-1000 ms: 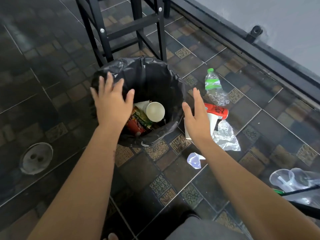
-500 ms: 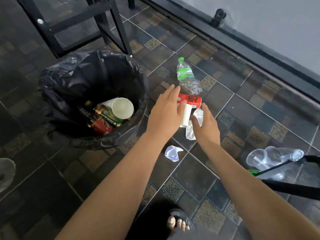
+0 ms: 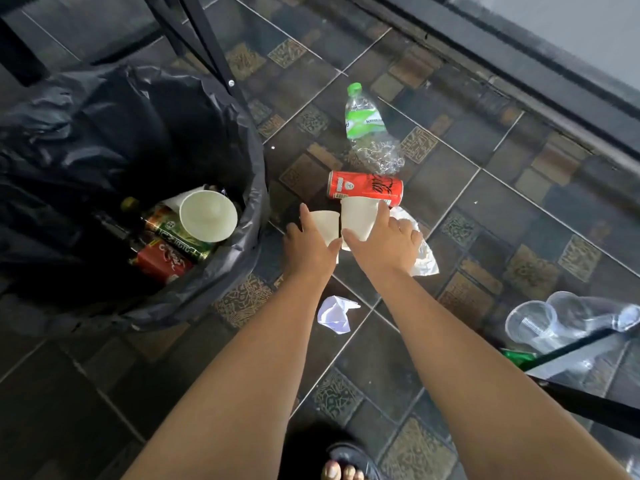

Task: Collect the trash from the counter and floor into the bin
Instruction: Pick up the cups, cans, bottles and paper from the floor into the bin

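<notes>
A black-lined bin (image 3: pixel 221 258) stands on the floor at left and holds cans and a paper cup. Just right of it, my left hand (image 3: pixel 308 247) grips a small white paper cup (image 3: pixel 325 225). My right hand (image 3: pixel 384 244) grips a second white paper cup (image 3: pixel 358 218) beside the first. Behind the cups a red soda can (image 3: pixel 365 188) lies on its side, and a crushed clear bottle with a green cap (image 3: pixel 369 133) lies farther back. A crumpled foil wrapper (image 3: pixel 424 254) shows under my right hand. A white paper scrap (image 3: pixel 336 313) lies between my forearms.
Clear plastic cups (image 3: pixel 554 323) and a green scrap (image 3: pixel 517 356) lie at right under a black metal leg (image 3: pixel 588 407). Black stool legs (image 3: pixel 204 53) rise behind the bin. A dark ledge (image 3: pixel 519 71) runs along the wall. My sandalled foot (image 3: pixel 341 469) is at the bottom.
Both hands moved from over the bin down to the trash on the floor to its right. Each hand has taken hold of a white paper cup.
</notes>
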Demonstrator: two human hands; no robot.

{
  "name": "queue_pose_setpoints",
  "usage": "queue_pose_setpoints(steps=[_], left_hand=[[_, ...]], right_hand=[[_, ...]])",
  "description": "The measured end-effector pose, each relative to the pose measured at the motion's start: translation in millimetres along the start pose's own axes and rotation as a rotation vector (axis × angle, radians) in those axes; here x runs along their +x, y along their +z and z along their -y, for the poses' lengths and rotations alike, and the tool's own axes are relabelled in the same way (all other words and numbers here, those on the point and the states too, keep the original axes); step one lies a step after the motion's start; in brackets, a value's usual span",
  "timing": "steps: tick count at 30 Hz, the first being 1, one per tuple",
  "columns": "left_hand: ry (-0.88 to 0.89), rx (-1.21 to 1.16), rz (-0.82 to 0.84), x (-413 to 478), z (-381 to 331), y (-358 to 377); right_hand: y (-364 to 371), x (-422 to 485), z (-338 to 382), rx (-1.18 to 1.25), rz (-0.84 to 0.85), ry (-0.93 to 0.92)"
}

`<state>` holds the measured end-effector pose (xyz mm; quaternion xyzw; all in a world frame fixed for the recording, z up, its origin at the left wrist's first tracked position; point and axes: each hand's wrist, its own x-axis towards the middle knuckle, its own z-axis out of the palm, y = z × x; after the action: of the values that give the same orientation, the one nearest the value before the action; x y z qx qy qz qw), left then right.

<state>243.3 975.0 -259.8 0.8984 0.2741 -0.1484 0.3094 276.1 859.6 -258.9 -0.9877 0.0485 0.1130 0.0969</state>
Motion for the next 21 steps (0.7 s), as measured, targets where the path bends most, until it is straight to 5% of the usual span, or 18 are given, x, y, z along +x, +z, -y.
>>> queue_pose_setpoints(steps=[10,21], left_hand=[[-0.107,-0.234,0.029,3,1,-2],[0.109,-0.356,-0.113,-42,-30,-50]], right_hand=[[3,8,8,0.147,0.124,0.092],[-38,-21,-15,0.482,-0.118,0.1]])
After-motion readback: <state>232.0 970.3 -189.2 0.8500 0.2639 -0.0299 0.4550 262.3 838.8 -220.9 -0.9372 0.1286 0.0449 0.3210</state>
